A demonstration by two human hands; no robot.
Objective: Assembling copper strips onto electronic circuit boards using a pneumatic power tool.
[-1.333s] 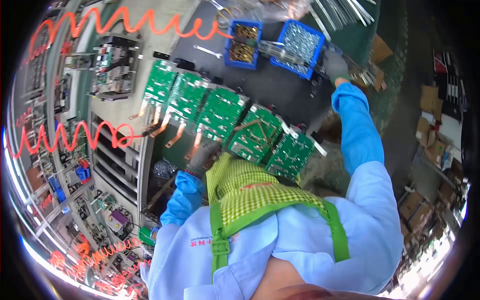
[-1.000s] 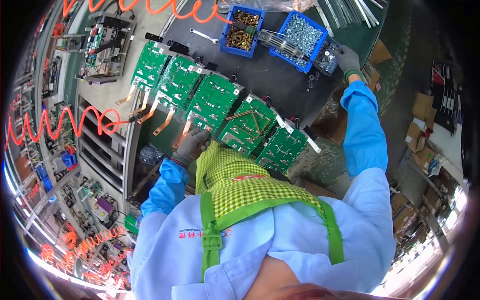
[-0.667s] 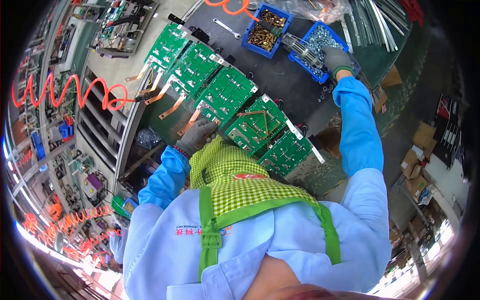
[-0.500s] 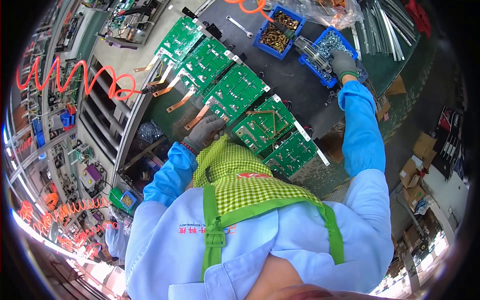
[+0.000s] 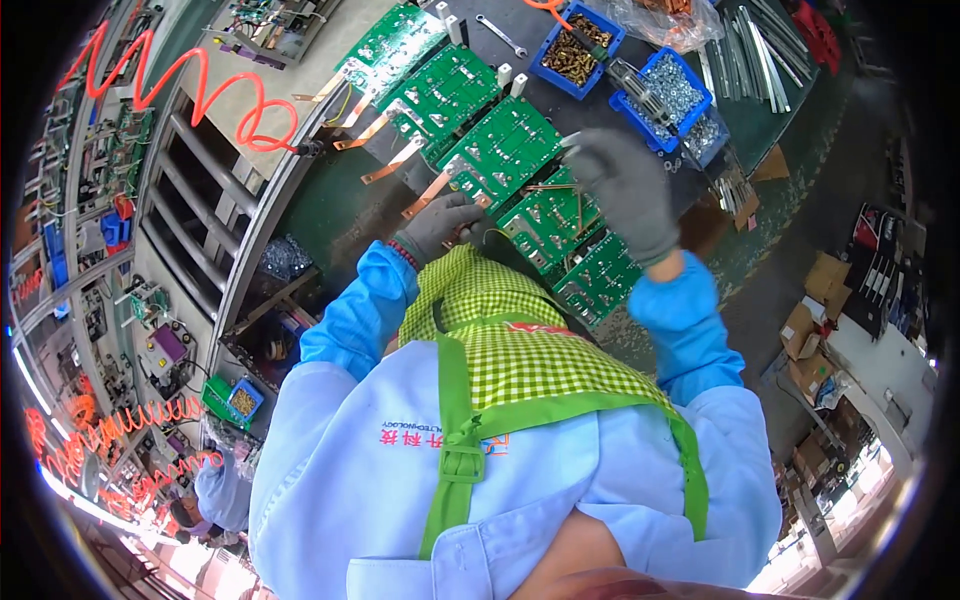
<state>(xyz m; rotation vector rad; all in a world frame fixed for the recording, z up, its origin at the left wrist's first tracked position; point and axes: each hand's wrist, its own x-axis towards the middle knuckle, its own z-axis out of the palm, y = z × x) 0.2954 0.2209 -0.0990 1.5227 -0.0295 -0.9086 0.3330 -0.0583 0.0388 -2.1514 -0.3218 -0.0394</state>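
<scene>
Several green circuit boards point(image 5: 505, 150) stand in a slanting row in front of me, with copper strips point(image 5: 428, 194) jutting from their left ends. My left hand point(image 5: 445, 225), in a grey glove, is curled closed at the near left corner of the middle board, beside its copper strip. Whatever is in its fingertips is too small to make out. Over the right ends of the nearer boards is my gloved right hand point(image 5: 630, 195), smeared by motion. It hides part of the board with thin copper-coloured pieces point(image 5: 570, 187) on it.
A blue bin of brass-coloured fasteners point(image 5: 572, 55) and a blue bin of silvery fasteners point(image 5: 674, 85) stand at the far right. A power screwdriver point(image 5: 640, 92) lies across them. Nearby are a wrench point(image 5: 503, 36) and metal strips point(image 5: 760, 55). An orange coiled hose point(image 5: 205, 85) hangs at left.
My right hand has left the silvery fastener bin and come back leftward over the nearer boards. My left hand stays at the middle board's corner. The whole view has shifted slightly.
</scene>
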